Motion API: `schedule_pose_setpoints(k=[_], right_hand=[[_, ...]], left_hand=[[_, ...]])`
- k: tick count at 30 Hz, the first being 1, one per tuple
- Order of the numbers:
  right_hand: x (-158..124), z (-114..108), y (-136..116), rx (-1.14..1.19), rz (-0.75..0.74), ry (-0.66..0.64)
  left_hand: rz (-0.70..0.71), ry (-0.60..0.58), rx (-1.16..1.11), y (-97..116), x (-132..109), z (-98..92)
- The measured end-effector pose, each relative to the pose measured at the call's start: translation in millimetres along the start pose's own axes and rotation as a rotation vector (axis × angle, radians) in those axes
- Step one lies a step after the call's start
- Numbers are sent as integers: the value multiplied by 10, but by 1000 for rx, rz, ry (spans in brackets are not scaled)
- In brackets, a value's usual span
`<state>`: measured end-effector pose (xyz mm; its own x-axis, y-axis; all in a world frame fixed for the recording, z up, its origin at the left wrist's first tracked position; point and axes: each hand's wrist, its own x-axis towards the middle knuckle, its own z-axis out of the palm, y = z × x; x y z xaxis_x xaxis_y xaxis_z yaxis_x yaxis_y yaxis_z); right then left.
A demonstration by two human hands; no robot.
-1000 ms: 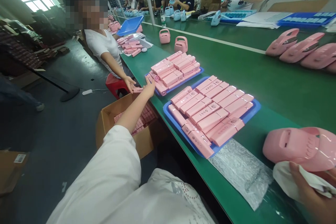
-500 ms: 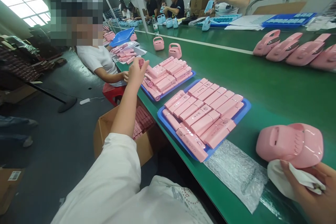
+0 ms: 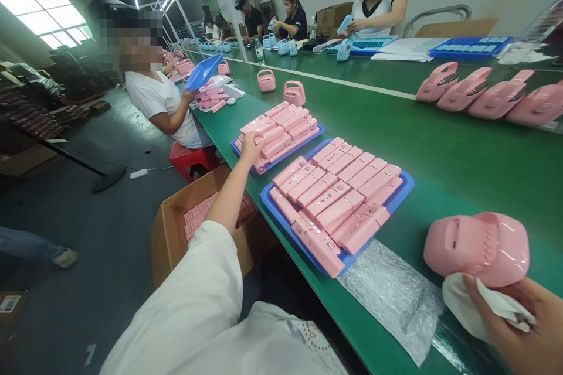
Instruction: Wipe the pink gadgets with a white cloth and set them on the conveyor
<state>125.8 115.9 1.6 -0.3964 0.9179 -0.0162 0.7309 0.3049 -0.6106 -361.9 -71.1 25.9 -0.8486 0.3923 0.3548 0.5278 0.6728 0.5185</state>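
The left hand point(image 3: 250, 149) touches pink pieces point(image 3: 285, 123) in the far tray point(image 3: 323, 127), its grip unclear. The right hand point(image 3: 523, 328) pinches a white cloth point(image 3: 475, 304) against the pink shell point(image 3: 479, 249). The near tray point(image 3: 407, 184) sits full.

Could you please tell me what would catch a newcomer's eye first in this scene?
Two blue trays packed with pink bars sit on the green table; the left hand rests on bars in the farther tray. At lower right, the right hand holds a white cloth against a glossy pink shell.

l hand point(image 3: 250, 146) on far tray point(image 3: 320, 129); r hand point(image 3: 523, 328) grips cloth point(image 3: 475, 304)
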Motion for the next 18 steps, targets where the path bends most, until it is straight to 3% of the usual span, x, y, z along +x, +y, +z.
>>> schedule_pose_setpoints(k=[8,13,18], right_hand=[[44,63,172,16,-56,57],[51,56,203,24,-50,52],[60,47,202,0,-64,42]], left_hand=[[86,-115,190,44,-8,-39],[142,-119,348,241,-215,-95],[271,-344,508,512,-464,78]])
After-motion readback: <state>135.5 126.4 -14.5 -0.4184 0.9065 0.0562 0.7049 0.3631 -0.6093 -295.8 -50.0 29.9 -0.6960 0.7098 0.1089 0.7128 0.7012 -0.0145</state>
